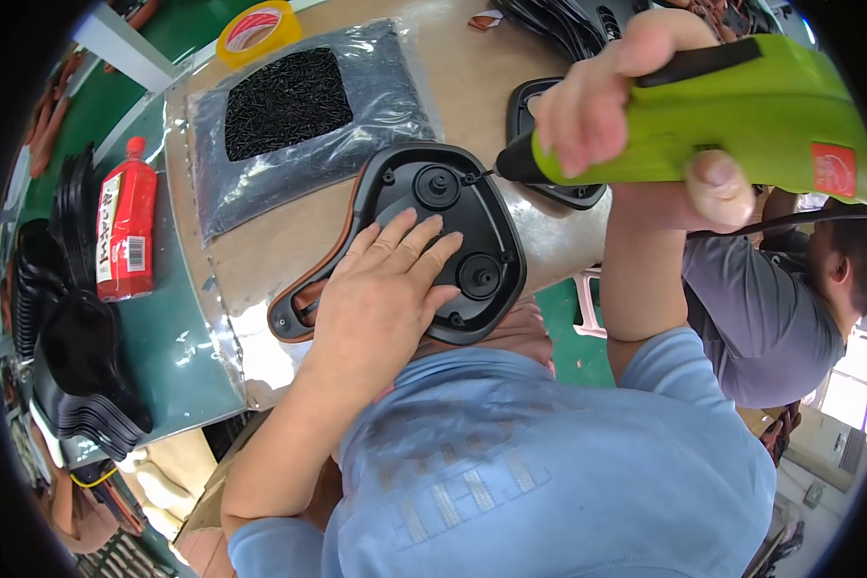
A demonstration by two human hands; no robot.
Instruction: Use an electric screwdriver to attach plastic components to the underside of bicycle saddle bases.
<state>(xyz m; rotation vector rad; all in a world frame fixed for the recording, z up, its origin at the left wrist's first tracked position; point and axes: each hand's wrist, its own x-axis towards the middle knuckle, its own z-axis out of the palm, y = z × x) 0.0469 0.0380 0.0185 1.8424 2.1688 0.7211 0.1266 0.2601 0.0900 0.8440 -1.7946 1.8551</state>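
My left hand [376,279] lies flat with its fingers spread on a black plastic shell [477,226]. This shell has a brown edge, a narrow handle-like end and two round posts inside. In my right hand [597,106] is a green electric screwdriver [742,116], held level with its fingers wrapped round the front of the body. The tip of its bit meets the shell's upper right rim, near a corner screw hole; whether a screw sits there is too small to tell. Partly hidden behind the screwdriver is a second black shell [568,193].
An open clear bag of black screws [289,101] lies at the back, beside a yellow tape roll [257,34]. A red bottle [130,226] and stacked black parts [87,366] stand on the left. More black parts [568,29] lie at the back right. A co-worker [771,299] sits at the right.
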